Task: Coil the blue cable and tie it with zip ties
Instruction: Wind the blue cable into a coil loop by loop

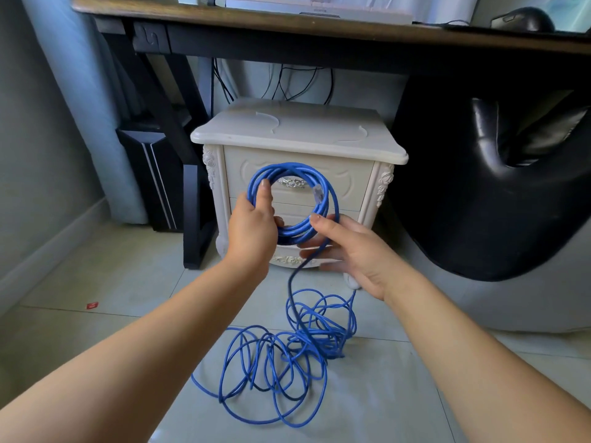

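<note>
The blue cable's wound part (327,193) forms a round coil of several loops held up in front of the nightstand. My left hand (254,228) grips the coil's left side, thumb up along the loops. My right hand (347,247) pinches the strand at the coil's lower right. A clear plug end (318,191) rests on the coil's right side. From my right hand the cable drops to a loose tangle (281,359) on the floor tiles. Two pale zip ties (271,121) (359,134) lie on the nightstand top.
A cream nightstand (297,148) stands under a dark-framed wooden desk (192,14). A black computer tower (153,174) is at the left and a black chair (495,187) at the right. A small red scrap (92,305) lies on the tiled floor.
</note>
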The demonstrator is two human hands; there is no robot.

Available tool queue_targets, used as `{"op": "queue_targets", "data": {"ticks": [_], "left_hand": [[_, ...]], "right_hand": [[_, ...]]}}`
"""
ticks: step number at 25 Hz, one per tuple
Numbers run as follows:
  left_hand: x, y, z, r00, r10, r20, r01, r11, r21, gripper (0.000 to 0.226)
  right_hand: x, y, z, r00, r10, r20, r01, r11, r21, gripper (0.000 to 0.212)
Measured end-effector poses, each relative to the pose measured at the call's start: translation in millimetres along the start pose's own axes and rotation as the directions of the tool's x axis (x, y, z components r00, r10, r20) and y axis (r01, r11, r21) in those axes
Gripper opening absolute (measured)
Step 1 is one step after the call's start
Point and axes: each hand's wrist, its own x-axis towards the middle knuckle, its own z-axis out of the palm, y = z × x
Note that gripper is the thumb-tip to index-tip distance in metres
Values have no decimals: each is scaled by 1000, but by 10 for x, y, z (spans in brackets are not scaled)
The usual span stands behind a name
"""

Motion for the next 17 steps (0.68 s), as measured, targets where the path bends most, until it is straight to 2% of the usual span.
{"op": "queue_targets", "data": {"ticks": [2,4,7,10,12,14,16,17], "left_hand": [[-92,-8,30,1000,-14,-6,14,1000,-28,30],[-173,-25,53,1000,18,8,-18,1000,13,31],[-230,-54,40,994,46,100,-55,995,83,33],[-178,-46,-35,952,-28,304,-12,992,129,29],[-125,-16,-104,908,-15,418,-38,992,117,26],[-76,22,-162,885,70,460,-127,987,94,36],[-46,57,-195,855,172,489,-296,937,187,42],[-36,68,-206,828,214,518,-404,868,288,42]], "right_hand": [[31,22,135,987,-93,-129,97,995,25,15],[63,55,230,961,-129,-244,146,988,54,5],[156,158,226,911,-130,-390,133,991,-18,11],[200,161,99,854,-190,-484,122,978,-169,16],[173,120,11,845,-280,-455,112,926,-361,17],[158,100,-20,873,-357,-334,124,823,-555,17],[144,76,16,909,-366,-201,126,699,-704,15],[131,57,42,919,-363,-151,125,634,-763,16]]}}
